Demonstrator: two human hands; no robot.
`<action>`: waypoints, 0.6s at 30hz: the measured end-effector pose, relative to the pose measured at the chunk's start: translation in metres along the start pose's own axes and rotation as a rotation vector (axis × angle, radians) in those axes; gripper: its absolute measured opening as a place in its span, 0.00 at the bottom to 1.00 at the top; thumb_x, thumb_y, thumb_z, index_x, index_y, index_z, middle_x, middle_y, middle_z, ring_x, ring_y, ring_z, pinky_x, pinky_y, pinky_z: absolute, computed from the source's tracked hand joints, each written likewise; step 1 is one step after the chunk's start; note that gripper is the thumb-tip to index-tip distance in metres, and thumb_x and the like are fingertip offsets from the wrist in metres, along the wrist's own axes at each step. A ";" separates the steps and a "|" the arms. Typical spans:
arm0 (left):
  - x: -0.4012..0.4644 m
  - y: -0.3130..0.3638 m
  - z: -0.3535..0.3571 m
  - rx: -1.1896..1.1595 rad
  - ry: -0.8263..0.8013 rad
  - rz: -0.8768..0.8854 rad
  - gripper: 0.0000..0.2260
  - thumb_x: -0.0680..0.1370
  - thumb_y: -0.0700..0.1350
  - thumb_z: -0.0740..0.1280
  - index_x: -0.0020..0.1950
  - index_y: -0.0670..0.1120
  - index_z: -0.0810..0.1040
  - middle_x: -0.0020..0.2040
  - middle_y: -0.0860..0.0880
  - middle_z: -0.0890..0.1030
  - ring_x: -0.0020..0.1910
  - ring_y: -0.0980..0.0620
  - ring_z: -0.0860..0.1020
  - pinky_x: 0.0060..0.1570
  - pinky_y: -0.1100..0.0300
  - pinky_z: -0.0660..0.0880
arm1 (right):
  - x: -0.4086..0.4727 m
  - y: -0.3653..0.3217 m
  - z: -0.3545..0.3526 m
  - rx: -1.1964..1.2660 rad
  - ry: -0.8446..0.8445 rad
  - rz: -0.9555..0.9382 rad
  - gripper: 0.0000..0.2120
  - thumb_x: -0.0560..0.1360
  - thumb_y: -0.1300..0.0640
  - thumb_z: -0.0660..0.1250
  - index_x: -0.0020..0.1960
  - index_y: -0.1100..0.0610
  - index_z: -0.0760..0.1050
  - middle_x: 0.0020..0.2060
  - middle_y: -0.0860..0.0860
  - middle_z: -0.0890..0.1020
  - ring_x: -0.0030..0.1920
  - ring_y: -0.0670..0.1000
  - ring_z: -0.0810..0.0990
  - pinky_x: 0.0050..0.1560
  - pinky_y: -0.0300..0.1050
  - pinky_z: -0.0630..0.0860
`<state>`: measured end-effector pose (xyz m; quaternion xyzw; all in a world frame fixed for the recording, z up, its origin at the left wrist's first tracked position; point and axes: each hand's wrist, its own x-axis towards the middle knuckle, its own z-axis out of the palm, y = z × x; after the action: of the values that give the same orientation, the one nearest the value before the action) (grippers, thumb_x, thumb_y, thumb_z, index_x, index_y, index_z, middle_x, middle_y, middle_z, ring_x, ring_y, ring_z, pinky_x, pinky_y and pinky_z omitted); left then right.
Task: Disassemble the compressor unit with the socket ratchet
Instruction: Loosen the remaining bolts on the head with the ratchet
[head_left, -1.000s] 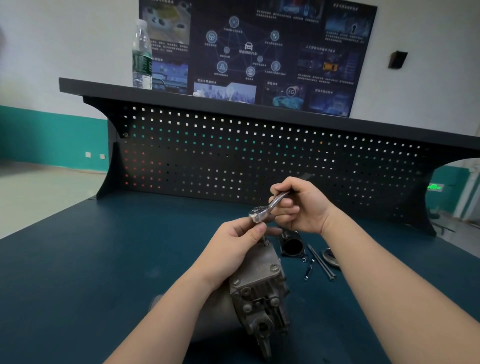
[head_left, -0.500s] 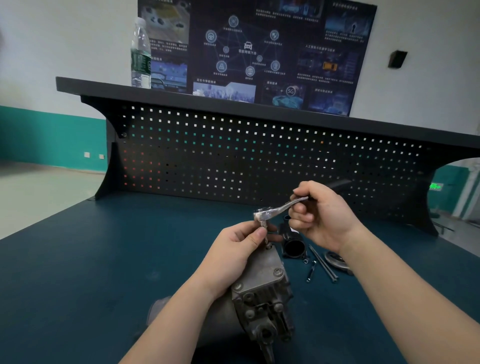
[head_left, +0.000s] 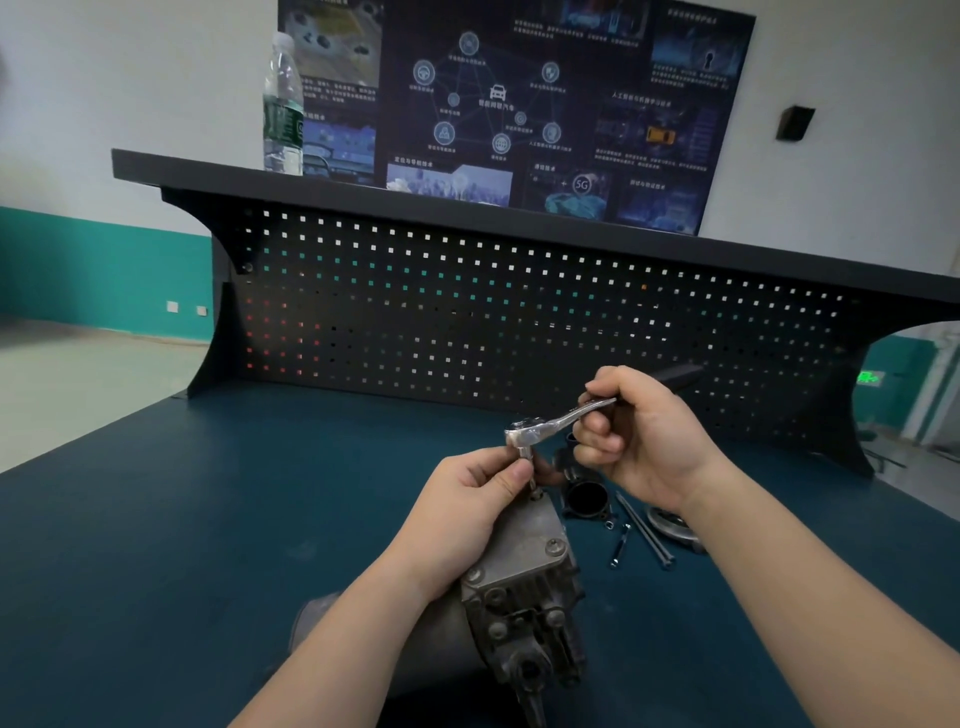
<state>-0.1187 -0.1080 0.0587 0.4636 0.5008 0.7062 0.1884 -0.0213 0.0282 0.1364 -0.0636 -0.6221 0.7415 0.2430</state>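
Fingers (head_left: 597, 423) of your right hand (head_left: 649, 436) grip socket ratchet (head_left: 558, 423) handle; left hand (head_left: 467, 499) pinches socket on bolt. Handle has swung right since a second ago: another stroke done, bolt backing out. Compressor unit (head_left: 519, 587) lies near, centre of worktop (head_left: 208, 519).

We see a dark teal desk (head_left: 208, 519), a black perforated back panel (head_left: 467, 312), a grey compressor unit (head_left: 524, 582) and a silver socket ratchet (head_left: 550, 423).

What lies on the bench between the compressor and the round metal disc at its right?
In the head view: a black ring part, two long bolts and a short bolt.
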 end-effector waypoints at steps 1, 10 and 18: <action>0.000 0.000 0.000 0.004 0.007 0.001 0.17 0.81 0.40 0.62 0.43 0.58 0.86 0.47 0.52 0.87 0.49 0.58 0.83 0.49 0.68 0.75 | 0.001 -0.001 0.000 -0.006 -0.013 0.009 0.22 0.76 0.61 0.57 0.24 0.54 0.72 0.23 0.51 0.68 0.21 0.46 0.61 0.23 0.38 0.60; -0.001 -0.002 0.001 -0.027 0.070 -0.052 0.12 0.79 0.41 0.66 0.42 0.53 0.86 0.45 0.47 0.87 0.48 0.54 0.83 0.47 0.66 0.77 | 0.042 -0.009 0.001 0.092 -0.208 0.419 0.13 0.72 0.58 0.60 0.29 0.56 0.68 0.20 0.47 0.65 0.18 0.42 0.61 0.20 0.32 0.55; 0.000 -0.004 -0.001 -0.057 0.082 -0.094 0.13 0.80 0.41 0.65 0.40 0.51 0.87 0.45 0.46 0.87 0.46 0.55 0.84 0.45 0.65 0.77 | 0.030 0.010 0.011 0.113 -0.012 0.046 0.17 0.74 0.62 0.55 0.27 0.58 0.60 0.18 0.51 0.63 0.17 0.45 0.57 0.21 0.35 0.54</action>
<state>-0.1200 -0.1065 0.0550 0.4047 0.5090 0.7290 0.2141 -0.0547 0.0307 0.1354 -0.0595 -0.5792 0.7812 0.2252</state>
